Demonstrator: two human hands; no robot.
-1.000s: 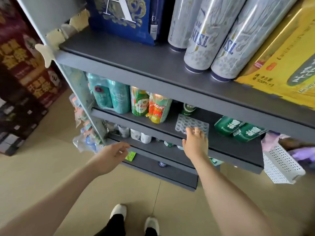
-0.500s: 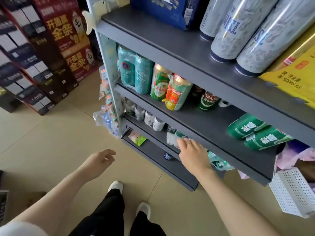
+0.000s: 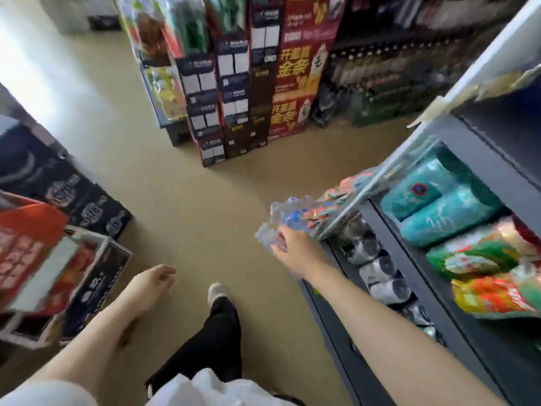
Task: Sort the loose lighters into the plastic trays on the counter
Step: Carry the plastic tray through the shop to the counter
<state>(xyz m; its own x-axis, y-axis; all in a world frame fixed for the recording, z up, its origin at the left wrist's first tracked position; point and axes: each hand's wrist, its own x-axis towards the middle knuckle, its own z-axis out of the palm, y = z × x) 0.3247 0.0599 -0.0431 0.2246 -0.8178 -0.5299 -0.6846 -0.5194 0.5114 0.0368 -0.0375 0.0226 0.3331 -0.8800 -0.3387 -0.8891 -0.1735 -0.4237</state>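
Two bare hands (image 3: 295, 249), one shoe (image 3: 217, 291), two teal can packs (image 3: 439, 209), two red cartons (image 3: 295, 83) stacked, one grey shelf unit (image 3: 483, 171)

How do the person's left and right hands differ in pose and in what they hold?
The left hand hangs loosely curled over the floor, holding nothing visible; the right hand reaches toward the shelf unit's end, with something clear and blurred at its fingers. The left sits nearer the body than the right. Both arms are bare.

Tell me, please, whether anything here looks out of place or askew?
Yes. Clear plastic packs hang off the end of the grey shelf unit and jut into the aisle, beside the right hand. At the left, an open carton on the floor sits tilted. The frame is blurred, so finer damage cannot be judged.
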